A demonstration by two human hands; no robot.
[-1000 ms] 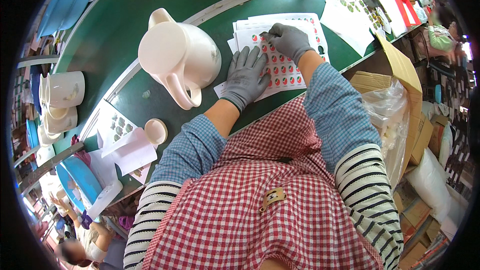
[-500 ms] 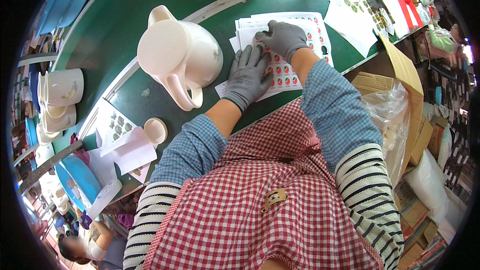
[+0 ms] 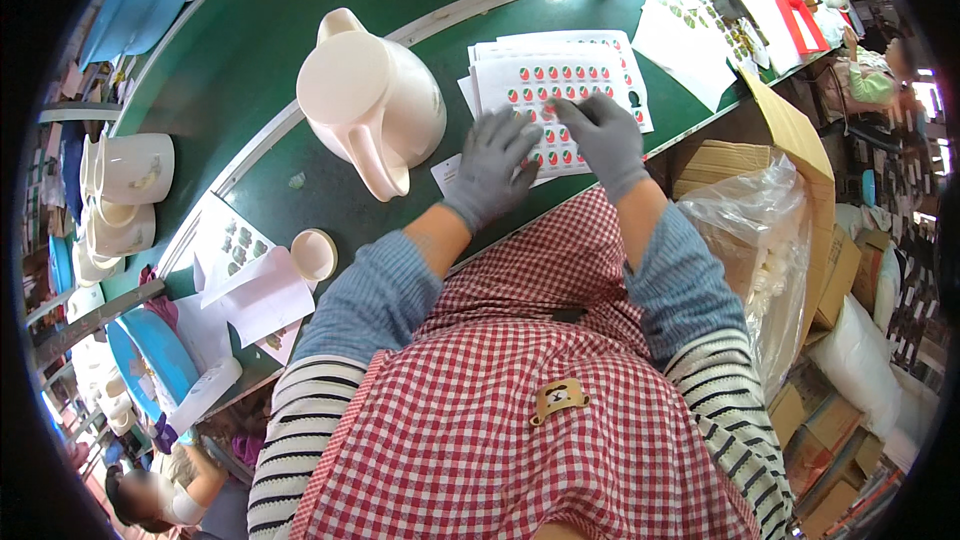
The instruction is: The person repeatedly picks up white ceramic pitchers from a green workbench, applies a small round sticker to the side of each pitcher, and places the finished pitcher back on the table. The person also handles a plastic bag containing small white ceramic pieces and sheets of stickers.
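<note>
White, red-and-green-dotted sheets [image 3: 562, 73] beside the pitcher [image 3: 412, 105], and it's left fingers [image 3: 508, 137] loosely spread over them, right fingers [image 3: 574, 118] curled, pinch unclear!

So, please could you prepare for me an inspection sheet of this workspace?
Surface: green worktop, pale rail along it.
Job's things: overlapping sheets of red-and-green stickers; cream pitcher left of them.
Clutter: small round cream piece and loose papers at left.
Hands: gray-gloved; left hand at the sheets' lower left, right hand over their right side; whether it grips a sticker cannot be told.
Cables: nothing seen.
Surroundings: open cardboard box and clear plastic bag at right; pale containers at left; a person at lower left, another person at far right.
</note>
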